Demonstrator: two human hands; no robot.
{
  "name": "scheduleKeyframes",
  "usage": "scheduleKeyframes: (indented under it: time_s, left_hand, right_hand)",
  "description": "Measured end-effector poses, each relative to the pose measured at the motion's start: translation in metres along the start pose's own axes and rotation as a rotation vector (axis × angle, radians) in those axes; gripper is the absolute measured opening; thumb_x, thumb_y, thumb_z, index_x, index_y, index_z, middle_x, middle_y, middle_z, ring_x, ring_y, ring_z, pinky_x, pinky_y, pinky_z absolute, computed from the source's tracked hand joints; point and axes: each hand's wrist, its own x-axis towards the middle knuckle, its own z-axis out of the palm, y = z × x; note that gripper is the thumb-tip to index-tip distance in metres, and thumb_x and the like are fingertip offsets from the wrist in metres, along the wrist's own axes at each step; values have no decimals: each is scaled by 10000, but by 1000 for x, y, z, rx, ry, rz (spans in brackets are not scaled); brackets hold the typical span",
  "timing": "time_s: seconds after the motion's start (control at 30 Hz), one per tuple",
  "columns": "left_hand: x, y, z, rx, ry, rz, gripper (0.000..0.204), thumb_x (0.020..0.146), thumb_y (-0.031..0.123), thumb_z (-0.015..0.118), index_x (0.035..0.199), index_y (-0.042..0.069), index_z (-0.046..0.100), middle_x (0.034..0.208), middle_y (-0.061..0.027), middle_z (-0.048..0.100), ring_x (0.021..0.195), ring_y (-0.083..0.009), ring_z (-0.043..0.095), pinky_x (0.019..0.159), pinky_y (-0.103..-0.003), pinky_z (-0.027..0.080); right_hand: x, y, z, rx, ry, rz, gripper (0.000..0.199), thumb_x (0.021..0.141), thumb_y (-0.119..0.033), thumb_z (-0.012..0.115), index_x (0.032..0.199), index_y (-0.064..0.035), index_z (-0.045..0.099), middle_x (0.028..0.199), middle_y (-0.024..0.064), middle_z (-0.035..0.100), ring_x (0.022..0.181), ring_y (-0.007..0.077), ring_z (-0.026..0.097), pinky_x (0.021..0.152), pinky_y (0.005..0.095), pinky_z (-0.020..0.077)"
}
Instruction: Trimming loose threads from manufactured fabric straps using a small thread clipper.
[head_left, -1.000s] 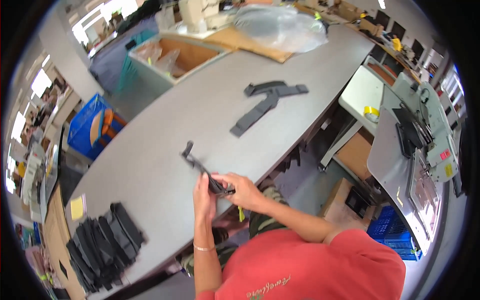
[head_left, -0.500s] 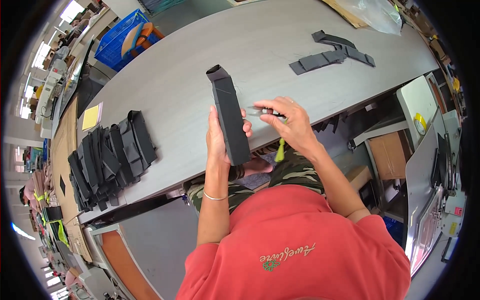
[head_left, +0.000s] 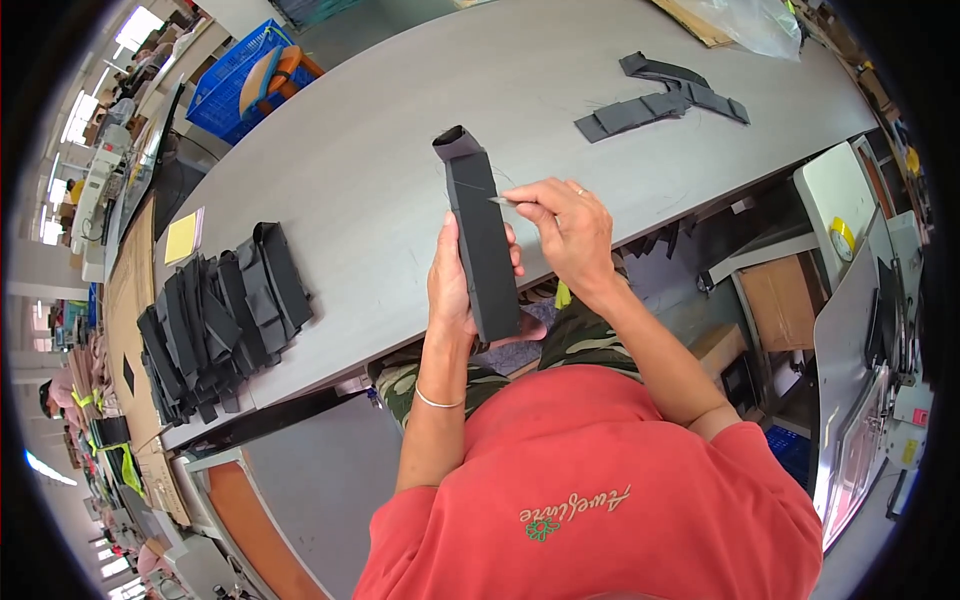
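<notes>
My left hand is wrapped round a long dark grey fabric strip, held upright above the table's near edge. Its far end is folded over, and loose threads stick out near the top. In my right hand is a pair of thread snips, mostly hidden by the fingers. Their metal tip is at the strip's right edge, by a loose thread; I cannot tell whether the blades are closed. A yellow-green tag hangs below the right hand.
On the grey table, a pile of dark strips lies left beside yellow notepaper. More strips lie far right, near a clear plastic bag. A blue crate stands beyond the left edge. An open cardboard box sits lower right.
The strip and my left hand have shifted slightly right. My right hand has moved up and turned, bringing the snips' tip to the strip's edge.
</notes>
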Motion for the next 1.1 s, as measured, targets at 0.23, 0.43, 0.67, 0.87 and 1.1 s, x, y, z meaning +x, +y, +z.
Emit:
scheduleKeyframes:
  time_s: [0.23,0.43,0.67,0.87,1.1]
  left_hand:
    - [-3,1,2,-6,-15,-25,494,1018,451,261,1006,38,532,846,-90,581,661,-176,564,577,-310,499]
    - [-7,1,3,1,-5,-42,516,1007,476,283,1005,30,543,847,-88,584,638,-162,557,552,-304,499]
    - [-12,3,4,11,-18,-59,508,1006,463,298,1002,20,545,837,-100,588,625,-171,559,521,-297,495]
    - [-15,2,5,65,-7,-74,496,1008,451,301,1003,18,543,825,-116,587,616,-181,556,518,-302,496]
    - [-16,4,4,131,-42,-121,499,1001,446,317,946,11,554,781,-108,591,589,-176,550,507,-301,488]
  right_hand:
    - [7,2,-25,432,-123,381,196,904,-118,608,1073,-36,664,955,23,673,869,74,568,780,229,450]
    - [6,3,-31,362,-162,272,211,916,-127,597,1093,-27,655,986,33,672,875,92,574,787,239,452]
    - [12,2,-31,191,-110,205,214,887,-114,601,1084,-59,665,936,64,669,838,155,597,764,270,460]
    - [17,4,-28,62,-46,99,195,866,-97,600,1040,-100,687,904,60,674,800,195,601,736,292,467]
    - [20,8,-35,76,-65,215,183,878,-118,604,1038,-85,687,905,42,680,823,134,595,754,252,458]
